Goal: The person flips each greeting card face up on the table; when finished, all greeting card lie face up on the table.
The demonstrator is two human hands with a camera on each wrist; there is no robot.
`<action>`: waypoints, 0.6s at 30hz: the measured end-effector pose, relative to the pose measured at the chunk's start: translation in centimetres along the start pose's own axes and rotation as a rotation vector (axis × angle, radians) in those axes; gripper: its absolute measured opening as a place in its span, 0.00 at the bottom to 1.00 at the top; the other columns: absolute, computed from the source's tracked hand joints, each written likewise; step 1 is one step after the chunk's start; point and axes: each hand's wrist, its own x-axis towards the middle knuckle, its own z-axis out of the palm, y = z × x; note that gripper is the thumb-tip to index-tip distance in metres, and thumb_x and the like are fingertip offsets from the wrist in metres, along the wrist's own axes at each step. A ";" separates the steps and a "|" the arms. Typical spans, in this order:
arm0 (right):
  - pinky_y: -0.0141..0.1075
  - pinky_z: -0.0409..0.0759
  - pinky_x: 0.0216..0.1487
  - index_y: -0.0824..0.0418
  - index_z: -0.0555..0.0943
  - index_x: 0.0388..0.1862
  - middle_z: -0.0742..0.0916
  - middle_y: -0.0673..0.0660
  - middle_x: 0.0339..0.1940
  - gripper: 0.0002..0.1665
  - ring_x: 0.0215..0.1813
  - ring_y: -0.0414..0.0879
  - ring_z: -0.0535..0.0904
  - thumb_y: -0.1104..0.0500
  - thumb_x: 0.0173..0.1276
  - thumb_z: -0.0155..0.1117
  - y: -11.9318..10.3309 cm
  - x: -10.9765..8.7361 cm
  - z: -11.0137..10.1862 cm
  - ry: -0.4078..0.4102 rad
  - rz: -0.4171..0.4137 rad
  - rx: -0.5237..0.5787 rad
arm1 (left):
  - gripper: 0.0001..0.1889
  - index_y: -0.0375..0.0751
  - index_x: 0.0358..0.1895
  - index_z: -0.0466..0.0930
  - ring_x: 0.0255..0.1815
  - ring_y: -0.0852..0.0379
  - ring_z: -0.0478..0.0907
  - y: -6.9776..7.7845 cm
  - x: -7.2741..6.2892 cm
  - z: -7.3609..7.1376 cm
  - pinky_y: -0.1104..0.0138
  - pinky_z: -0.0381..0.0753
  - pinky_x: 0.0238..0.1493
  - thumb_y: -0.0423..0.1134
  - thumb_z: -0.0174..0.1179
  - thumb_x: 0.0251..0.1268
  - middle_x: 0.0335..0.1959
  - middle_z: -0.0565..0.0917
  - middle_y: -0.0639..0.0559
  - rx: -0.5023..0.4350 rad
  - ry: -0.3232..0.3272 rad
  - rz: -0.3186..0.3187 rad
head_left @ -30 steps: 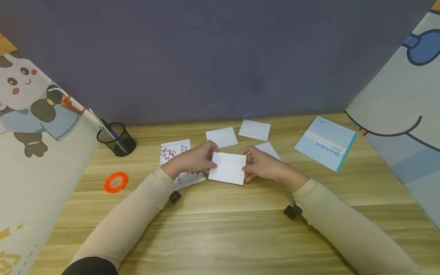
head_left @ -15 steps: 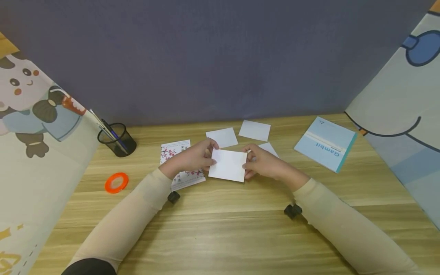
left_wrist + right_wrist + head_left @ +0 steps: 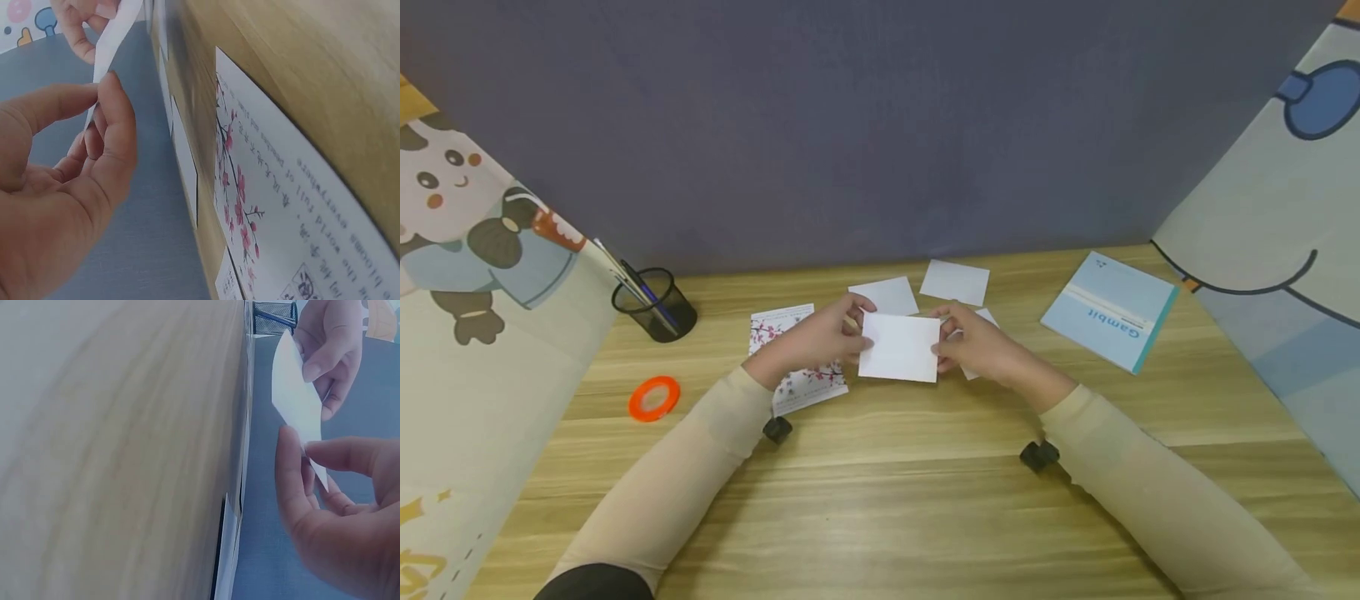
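A blank white card (image 3: 898, 347) is held up off the table between both hands. My left hand (image 3: 823, 337) pinches its left edge between thumb and fingers, and my right hand (image 3: 977, 343) pinches the right edge. From the left wrist the card (image 3: 114, 40) shows nearly edge-on, with the left hand (image 3: 81, 150) near and the other hand beyond it. In the right wrist view the card (image 3: 297, 390) looks slightly bent, with the right hand's (image 3: 337, 506) thumb and fingers at its near end. Behind the hands lie more white cards (image 3: 886, 295) on the wooden table.
A floral printed sheet (image 3: 805, 392) lies partly under the left forearm. Further left are an orange tape roll (image 3: 638, 402) and a black mesh pen cup (image 3: 679, 308). A light blue booklet (image 3: 1105, 310) marked "Gambit" lies at the right. The grey partition (image 3: 880, 133) stands behind.
Both hands have raised the card slightly and moved it toward the back, tilting it more upright. More of the white card behind the right hand now shows.
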 end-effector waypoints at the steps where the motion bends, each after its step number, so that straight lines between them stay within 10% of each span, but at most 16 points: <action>1: 0.46 0.93 0.52 0.66 0.61 0.80 0.77 0.64 0.50 0.35 0.41 0.51 0.89 0.65 0.80 0.60 0.0 0.0 0.0 0.012 -0.002 0.004 | 0.30 0.43 0.76 0.62 0.52 0.48 0.87 0.0 0.0 -0.1 0.57 0.93 0.51 0.33 0.63 0.77 0.59 0.72 0.43 -0.014 0.002 -0.001; 10: 0.48 0.92 0.53 0.63 0.64 0.75 0.75 0.61 0.50 0.29 0.44 0.52 0.85 0.66 0.80 0.60 -0.1 0.2 0.0 0.072 -0.036 0.024 | 0.28 0.38 0.72 0.61 0.43 0.52 0.85 -0.3 -0.2 -0.2 0.56 0.93 0.51 0.31 0.63 0.76 0.53 0.71 0.45 -0.122 0.002 0.045; 18: 0.48 0.91 0.56 0.64 0.65 0.76 0.78 0.65 0.55 0.29 0.47 0.54 0.86 0.56 0.84 0.59 0.1 0.4 -0.2 0.092 -0.022 0.024 | 0.23 0.42 0.69 0.61 0.61 0.45 0.80 0.3 -0.8 0.3 0.59 0.90 0.52 0.34 0.61 0.79 0.60 0.70 0.43 0.082 0.050 0.147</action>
